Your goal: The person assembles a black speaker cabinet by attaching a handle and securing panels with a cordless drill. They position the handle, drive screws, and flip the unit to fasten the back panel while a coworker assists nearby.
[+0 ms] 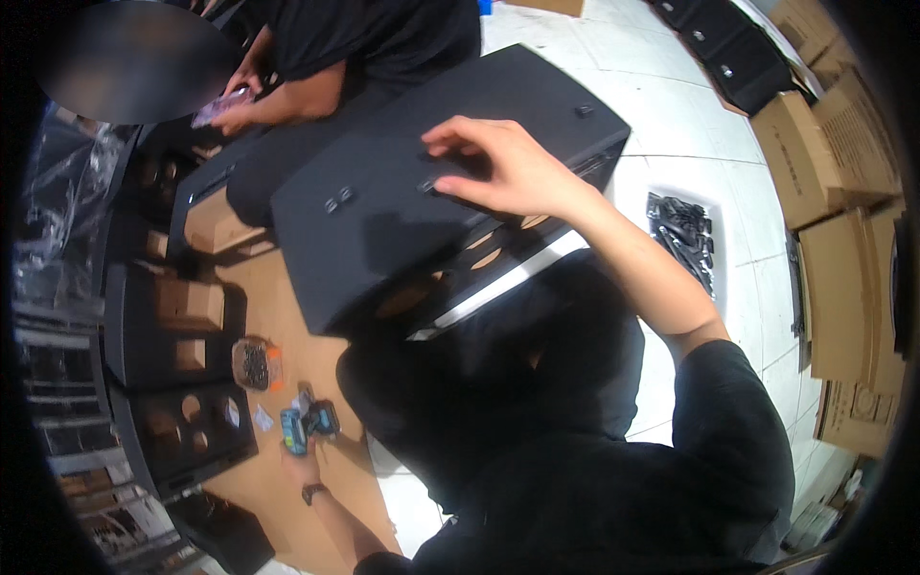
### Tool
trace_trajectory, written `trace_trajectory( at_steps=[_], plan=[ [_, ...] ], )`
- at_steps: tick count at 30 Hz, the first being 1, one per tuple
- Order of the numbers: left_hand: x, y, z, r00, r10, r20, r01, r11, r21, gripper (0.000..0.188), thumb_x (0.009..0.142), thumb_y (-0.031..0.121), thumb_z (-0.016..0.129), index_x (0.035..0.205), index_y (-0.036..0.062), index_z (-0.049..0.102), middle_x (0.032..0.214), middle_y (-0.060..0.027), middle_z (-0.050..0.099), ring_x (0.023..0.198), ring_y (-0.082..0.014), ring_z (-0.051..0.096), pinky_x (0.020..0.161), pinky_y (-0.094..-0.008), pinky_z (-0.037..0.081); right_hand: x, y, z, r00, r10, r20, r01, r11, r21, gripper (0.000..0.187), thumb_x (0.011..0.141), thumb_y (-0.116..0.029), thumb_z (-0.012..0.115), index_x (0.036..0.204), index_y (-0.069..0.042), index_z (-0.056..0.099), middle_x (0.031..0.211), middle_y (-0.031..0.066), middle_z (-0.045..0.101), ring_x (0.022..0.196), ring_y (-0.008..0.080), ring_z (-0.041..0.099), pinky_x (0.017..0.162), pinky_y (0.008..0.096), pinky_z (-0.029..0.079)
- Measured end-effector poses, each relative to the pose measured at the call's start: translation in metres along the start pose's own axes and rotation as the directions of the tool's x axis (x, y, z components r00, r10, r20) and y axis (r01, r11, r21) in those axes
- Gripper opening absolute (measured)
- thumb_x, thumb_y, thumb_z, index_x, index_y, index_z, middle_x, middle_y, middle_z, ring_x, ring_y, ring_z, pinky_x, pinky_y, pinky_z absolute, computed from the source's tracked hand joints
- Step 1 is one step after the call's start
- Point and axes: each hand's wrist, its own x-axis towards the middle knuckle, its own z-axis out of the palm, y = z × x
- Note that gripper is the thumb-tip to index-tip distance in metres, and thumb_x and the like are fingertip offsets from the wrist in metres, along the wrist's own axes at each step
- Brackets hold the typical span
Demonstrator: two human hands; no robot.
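Note:
A large black cabinet point(374, 273), which looks like a speaker box with round cutouts on its near side, lies across my lap. My right hand point(517, 172) hovers over its top, thumb and fingers apart. Close to the thumb tip is a small black fitting point(428, 187). Two similar small pieces point(339, 199) sit at the panel's left, and another point(585, 111) is at its far right corner. Down at the left, my left hand point(301, 466) grips a teal and black cordless drill point(295, 433) over the brown board; its fingers are partly hidden.
A clear tub of screws point(254, 367) stands beyond the drill. On the right, a white tray point(721, 251) holds black parts; cardboard boxes point(795, 158) line that side. More black cabinets point(172, 331) stand left. Another person's hands point(235, 113) hold a small packet at upper left.

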Motion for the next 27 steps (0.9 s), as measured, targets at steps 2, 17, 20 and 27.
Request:
trace_trajectory(
  at_steps=[2,17,20,27],
  plan=[
    [0.007,0.017,-0.01,0.982,-0.112,0.149,0.115,0.993,-0.012,0.079,0.074,0.031,0.095,0.136,-0.0005,0.059,0.121,-0.0229,0.071,0.114,-0.0391,0.069,0.096,-0.0451,0.054,0.0,0.017,-0.02,0.988,-0.103,-0.114,0.096,0.993,-0.069,0.044,0.09,-0.022,0.08,0.128,-0.005,0.066,0.121,0.0169,0.073,0.117,0.0308,0.071,0.102,0.0421,0.055],
    [0.146,0.306,0.113,0.806,0.258,0.533,0.571,-0.099,-0.815,0.075,0.107,0.063,0.045,0.153,0.0046,0.048,0.155,-0.0137,0.053,0.142,-0.0301,0.048,0.12,-0.0423,0.037,-0.018,0.18,-0.113,0.583,0.805,-0.111,-0.812,0.575,-0.097,0.07,0.108,-0.054,0.039,0.138,0.005,0.064,0.141,0.0291,0.063,0.135,0.0414,0.059,0.116,0.0448,0.042],
    [0.15,0.322,0.156,0.79,0.266,0.553,0.605,-0.183,-0.775,0.074,0.107,0.063,0.046,0.152,0.0046,0.049,0.154,-0.0137,0.053,0.142,-0.0299,0.048,0.119,-0.0422,0.037,-0.036,0.171,-0.116,0.527,0.847,0.069,-0.839,0.505,0.202,0.058,0.11,-0.045,0.042,0.144,-0.002,0.061,0.141,0.0193,0.065,0.125,0.0299,0.065,0.108,0.0406,0.049],
    [0.137,0.311,0.171,0.791,0.239,0.563,0.608,-0.203,-0.768,0.072,0.107,0.062,0.047,0.151,0.0046,0.05,0.153,-0.0136,0.054,0.141,-0.0294,0.049,0.119,-0.042,0.038,-0.063,0.169,-0.103,0.632,0.751,0.192,-0.664,0.397,0.634,0.054,0.112,-0.039,0.044,0.148,-0.001,0.056,0.138,0.015,0.068,0.119,0.0201,0.068,0.102,0.0322,0.055]
  ],
)
